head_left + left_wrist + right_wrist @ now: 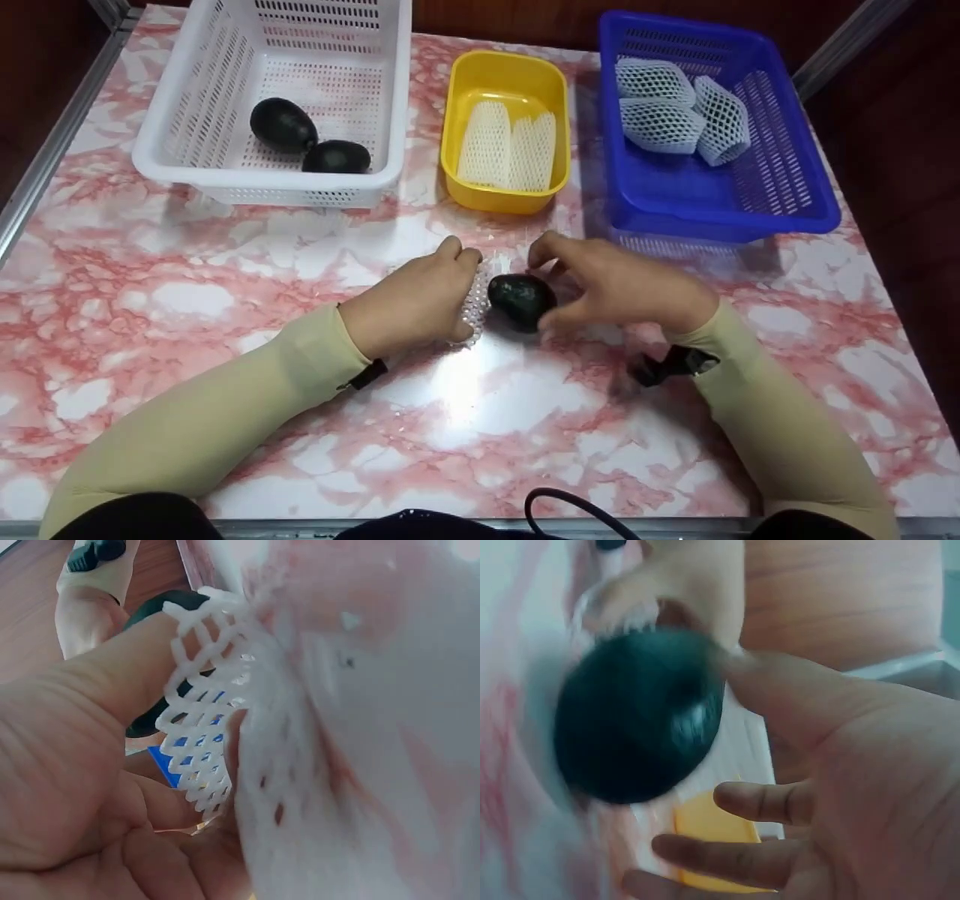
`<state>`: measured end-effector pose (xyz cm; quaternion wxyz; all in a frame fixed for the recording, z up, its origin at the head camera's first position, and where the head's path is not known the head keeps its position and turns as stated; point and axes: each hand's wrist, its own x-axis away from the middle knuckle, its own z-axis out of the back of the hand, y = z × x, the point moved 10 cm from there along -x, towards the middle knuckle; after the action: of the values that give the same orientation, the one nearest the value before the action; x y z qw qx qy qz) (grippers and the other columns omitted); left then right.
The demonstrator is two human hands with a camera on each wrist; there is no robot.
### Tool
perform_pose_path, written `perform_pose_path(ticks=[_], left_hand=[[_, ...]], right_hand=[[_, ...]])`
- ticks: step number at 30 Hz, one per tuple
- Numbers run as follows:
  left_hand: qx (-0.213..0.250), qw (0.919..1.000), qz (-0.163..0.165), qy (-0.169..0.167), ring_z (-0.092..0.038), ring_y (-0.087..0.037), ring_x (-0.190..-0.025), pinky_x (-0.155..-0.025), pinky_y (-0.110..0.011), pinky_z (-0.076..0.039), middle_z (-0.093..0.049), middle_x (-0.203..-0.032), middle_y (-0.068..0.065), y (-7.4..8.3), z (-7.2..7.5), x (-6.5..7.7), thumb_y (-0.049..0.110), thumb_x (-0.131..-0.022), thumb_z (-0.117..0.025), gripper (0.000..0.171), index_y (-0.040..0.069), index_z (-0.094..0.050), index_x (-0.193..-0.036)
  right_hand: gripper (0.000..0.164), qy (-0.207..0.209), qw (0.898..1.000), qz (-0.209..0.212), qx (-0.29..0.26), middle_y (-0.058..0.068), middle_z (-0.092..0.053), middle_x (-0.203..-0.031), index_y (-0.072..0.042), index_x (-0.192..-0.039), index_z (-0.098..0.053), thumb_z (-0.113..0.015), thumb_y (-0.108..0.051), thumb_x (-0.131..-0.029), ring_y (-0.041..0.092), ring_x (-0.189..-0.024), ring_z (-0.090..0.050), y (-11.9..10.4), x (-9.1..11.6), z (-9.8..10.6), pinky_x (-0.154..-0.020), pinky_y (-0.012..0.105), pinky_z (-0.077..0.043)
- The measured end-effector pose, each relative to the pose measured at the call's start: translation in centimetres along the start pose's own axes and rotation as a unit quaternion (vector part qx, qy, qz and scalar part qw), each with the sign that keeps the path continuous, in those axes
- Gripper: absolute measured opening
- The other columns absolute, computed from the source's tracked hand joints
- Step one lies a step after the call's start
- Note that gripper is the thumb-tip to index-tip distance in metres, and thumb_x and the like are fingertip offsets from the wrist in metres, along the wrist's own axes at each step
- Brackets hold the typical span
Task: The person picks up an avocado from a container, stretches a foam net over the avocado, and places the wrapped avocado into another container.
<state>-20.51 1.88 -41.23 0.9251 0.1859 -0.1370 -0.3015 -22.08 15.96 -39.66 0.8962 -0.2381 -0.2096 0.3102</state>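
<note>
My left hand (416, 304) holds a white foam net sleeve (199, 712), its thumb and fingers at the sleeve's mouth. Just right of that mouth lies a dark green avocado (521, 301), low over the marbled table; whether its tip is inside the net I cannot tell. Around the avocado's right side my right hand (622, 285) is spread, its thumb close to the fruit or touching it. In the right wrist view the fingers (742, 859) stand apart from the avocado (637, 720), which is blurred.
A white basket (161, 161) with two avocados (283, 125) stands at the back left. The yellow tub (504, 201) behind my hands holds foam nets (486, 146). At the back right, a blue basket (675, 199) contains several net-wrapped fruits (660, 125). A black cable (570, 496) loops at the front edge.
</note>
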Motion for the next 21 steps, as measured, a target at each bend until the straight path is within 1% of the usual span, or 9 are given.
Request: perform_pose_path(ticks=[1, 3, 7, 10, 13, 17, 19, 21], left_hand=[[-0.001, 1.0, 0.001, 0.001, -0.061, -0.026, -0.077, -0.075, -0.039, -0.056, -0.047, -0.107, -0.012, -0.1, 0.0, 0.0, 0.025, -0.073, -0.087, 0.071, -0.002, -0.051, -0.128], [-0.001, 1.0, 0.003, 0.002, -0.061, -0.027, -0.079, -0.077, -0.04, -0.057, -0.048, -0.108, -0.012, -0.2, 0.0, -0.1, 0.026, -0.073, -0.088, 0.073, -0.001, -0.051, -0.13], [0.004, 1.0, 0.007, 0.001, -0.061, -0.026, -0.082, -0.079, -0.04, -0.057, -0.048, -0.11, -0.012, -0.3, 0.0, -0.1, 0.029, -0.074, -0.089, 0.076, -0.001, -0.05, -0.132], [0.006, 0.9999, 0.01, 0.0, -0.061, -0.026, -0.081, -0.079, -0.039, -0.057, -0.047, -0.11, -0.012, -0.3, -0.1, -0.1, 0.03, -0.074, -0.089, 0.077, -0.001, -0.05, -0.132], [0.012, 0.9999, 0.013, 0.001, -0.061, -0.026, -0.081, -0.079, -0.038, -0.057, -0.046, -0.109, -0.012, -0.4, -0.1, -0.1, 0.029, -0.074, -0.09, 0.077, -0.001, -0.049, -0.131], [0.024, 0.9996, 0.015, 0.003, -0.061, -0.027, -0.083, -0.08, -0.038, -0.057, -0.045, -0.11, -0.013, -0.4, 0.1, -0.2, 0.025, -0.072, -0.089, 0.078, -0.002, -0.048, -0.132], [0.023, 0.9996, 0.016, 0.004, -0.062, -0.027, -0.086, -0.082, -0.038, -0.057, -0.045, -0.112, -0.013, -0.4, 0.1, -0.2, 0.024, -0.072, -0.089, 0.079, -0.003, -0.047, -0.133], [0.019, 0.9997, 0.018, 0.006, -0.062, -0.028, -0.088, -0.084, -0.039, -0.057, -0.045, -0.114, -0.014, -0.5, 0.2, -0.2, 0.024, -0.072, -0.088, 0.08, -0.003, -0.047, -0.135]], right_hand=[[0.066, -0.006, 1.0, 0.002, -0.002, 0.001, -0.072, -0.119, -0.023, -0.13, -0.051, -0.088, -0.043, -0.079, 0.018, -0.108, -0.07, -0.2, -0.1, -0.4, -0.094, 0.041, -0.058], [0.072, -0.003, 1.0, 0.018, 0.011, 0.003, -0.072, -0.119, -0.022, -0.131, -0.049, -0.091, -0.039, -0.076, 0.018, -0.107, -0.07, -0.8, -0.3, -0.8, -0.094, 0.04, -0.058], [0.071, 0.031, 0.998, 0.05, 0.015, 0.003, -0.072, -0.115, -0.019, -0.129, -0.049, -0.093, -0.03, -0.074, 0.018, -0.105, -0.07, -1.5, -0.5, -0.7, -0.091, 0.038, -0.059], [0.072, 0.053, 0.996, 0.064, 0.024, 0.002, -0.071, -0.115, -0.02, -0.129, -0.05, -0.093, -0.027, -0.072, 0.017, -0.104, -0.069, -1.8, -0.3, -0.3, -0.09, 0.037, -0.059], [0.071, 0.084, 0.992, 0.079, 0.045, 0.0, -0.065, -0.119, -0.02, -0.131, -0.051, -0.091, -0.026, -0.072, 0.017, -0.104, -0.065, -2.6, -0.2, 0.2, -0.092, 0.038, -0.057], [0.068, 0.125, 0.983, 0.109, 0.077, 0.002, -0.058, -0.128, -0.019, -0.133, -0.054, -0.088, -0.025, -0.074, 0.019, -0.108, -0.062, -4.0, 0.0, 0.3, -0.096, 0.041, -0.057], [0.065, 0.14, 0.979, 0.124, 0.085, 0.003, -0.056, -0.13, -0.019, -0.134, -0.056, -0.086, -0.025, -0.076, 0.019, -0.11, -0.062, -4.6, 0.1, 0.3, -0.097, 0.04, -0.057], [0.063, 0.15, 0.976, 0.136, 0.084, 0.004, -0.056, -0.129, -0.019, -0.134, -0.058, -0.086, -0.023, -0.077, 0.017, -0.108, -0.062, -4.9, 0.0, 0.1, -0.095, 0.037, -0.057]])
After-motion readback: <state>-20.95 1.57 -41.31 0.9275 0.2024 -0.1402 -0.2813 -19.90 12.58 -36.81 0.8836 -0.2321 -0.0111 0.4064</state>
